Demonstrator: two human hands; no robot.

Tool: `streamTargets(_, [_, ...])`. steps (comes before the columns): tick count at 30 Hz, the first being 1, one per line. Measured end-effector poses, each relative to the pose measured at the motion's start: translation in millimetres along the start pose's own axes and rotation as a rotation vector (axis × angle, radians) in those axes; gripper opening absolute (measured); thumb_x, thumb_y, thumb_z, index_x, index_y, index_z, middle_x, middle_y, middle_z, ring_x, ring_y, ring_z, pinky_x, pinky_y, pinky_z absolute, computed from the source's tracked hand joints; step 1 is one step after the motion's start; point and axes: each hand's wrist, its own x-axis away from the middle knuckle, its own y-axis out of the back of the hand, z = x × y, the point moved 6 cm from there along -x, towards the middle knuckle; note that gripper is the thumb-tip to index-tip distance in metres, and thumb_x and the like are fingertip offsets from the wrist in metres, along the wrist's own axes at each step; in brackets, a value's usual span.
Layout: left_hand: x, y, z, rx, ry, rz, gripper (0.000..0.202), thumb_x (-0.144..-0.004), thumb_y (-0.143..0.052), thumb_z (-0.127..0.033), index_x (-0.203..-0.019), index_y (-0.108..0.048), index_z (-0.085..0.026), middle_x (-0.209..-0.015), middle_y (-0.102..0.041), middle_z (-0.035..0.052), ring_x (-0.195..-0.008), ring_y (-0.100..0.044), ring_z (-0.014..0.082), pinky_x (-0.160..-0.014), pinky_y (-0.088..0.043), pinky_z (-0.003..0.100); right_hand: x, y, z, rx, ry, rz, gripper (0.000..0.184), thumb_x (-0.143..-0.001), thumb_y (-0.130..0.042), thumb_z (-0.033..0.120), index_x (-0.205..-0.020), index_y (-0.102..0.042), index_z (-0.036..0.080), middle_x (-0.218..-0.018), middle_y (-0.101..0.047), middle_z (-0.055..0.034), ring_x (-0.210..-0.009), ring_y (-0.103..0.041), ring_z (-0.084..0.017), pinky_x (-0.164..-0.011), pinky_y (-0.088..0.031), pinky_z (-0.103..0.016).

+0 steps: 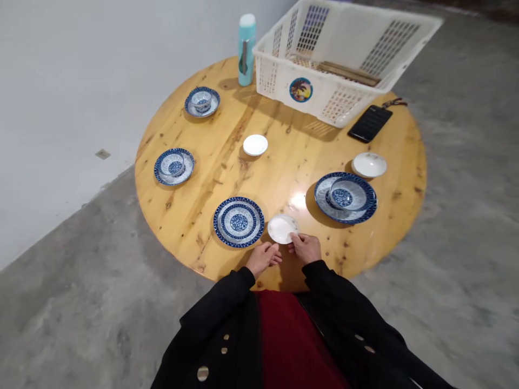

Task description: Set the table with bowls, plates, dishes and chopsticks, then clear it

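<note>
My right hand (306,248) pinches the near right rim of a small white dish (280,229) close to the table's front edge. Just below and left of that dish is my left hand (264,258), its fingers loosely apart and holding nothing. A blue-and-white plate (239,222) lies flat to the left of the dish. To the right, another blue-and-white plate (366,210) carries a patterned glass-like bowl (352,194). Whether the held dish touches the tabletop, I cannot tell.
On the round wooden table (214,162) stand two more plates (187,176) (214,109) with bowls, and white dishes (255,145) (368,164). A white plastic basket (279,81), a turquoise flask (246,51) and a black phone (370,123) are farther back. A wall (81,108) rises at left.
</note>
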Motion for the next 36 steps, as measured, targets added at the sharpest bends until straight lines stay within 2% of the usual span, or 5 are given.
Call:
streamTargets(6, [-7.8,-7.4,-3.7,0.025,0.040,-0.006,0.047,-0.081,-0.063,-0.060,-0.083,-0.057,-0.014,-0.085,-0.068,0.0087,-0.066,-0.064,0.0104,-0.059,-0.043,0.021,-0.8,7.9,7.9,0.099,0.010,-0.028,0.034,-0.079,-0.052,0.035,-0.050,-0.059,0.018,-0.045,-0.061,-0.0024,-0.044,-0.062,-0.017,-0.046,-0.044,-0.022])
streamTargets(11, [-11.8,-6.1,-5.2,0.066,0.036,-0.008,0.044,-0.080,-0.069,-0.054,-0.092,-0.062,-0.013,-0.087,-0.070,0.0093,-0.068,-0.065,0.0113,-0.062,-0.046,0.021,-5.9,11.0,3.1,0.038,-0.054,-0.022,0.034,-0.081,-0.052,0.034,-0.052,-0.056,0.018,-0.048,-0.063,-0.0014,-0.041,-0.061,-0.014,-0.046,-0.044,-0.020])
streamTargets(21, [13.0,28.3,8.5,0.280,0.027,-0.094,0.050,-0.080,-0.071,-0.051,-0.107,-0.061,-0.010,-0.094,-0.071,0.0117,-0.079,-0.068,0.0139,-0.073,-0.049,0.025,-6.7,8.3,-4.5,-0.008,-0.042,0.006,0.030,-0.081,-0.053,0.034,-0.056,-0.058,0.018,-0.050,-0.064,-0.0003,-0.041,-0.061,-0.013,-0.048,-0.048,-0.020])
streamTargets(29, [8.6,14.4,8.9,0.225,0.029,-0.064,0.046,-0.081,-0.071,-0.048,-0.107,-0.061,-0.011,-0.094,-0.070,0.0117,-0.076,-0.067,0.0126,-0.070,-0.048,0.023,-22.4,-1.3,0.1,0.057,-0.023,0.000,0.029,-0.081,-0.053,0.033,-0.056,-0.058,0.018,-0.051,-0.065,-0.0018,-0.042,-0.062,-0.013,-0.047,-0.048,-0.019])
streamTargets(36, [-12.2,-10.5,-6.3,0.142,-0.012,-0.010,0.037,-0.088,-0.063,-0.043,-0.110,-0.060,-0.013,-0.105,-0.067,0.0128,-0.078,-0.067,0.0121,-0.068,-0.048,0.022,-38.2,4.9,10.6,0.174,-0.018,-0.029,0.030,-0.081,-0.051,0.031,-0.055,-0.060,0.018,-0.051,-0.065,-0.0036,-0.045,-0.064,-0.016,-0.054,-0.051,-0.024])
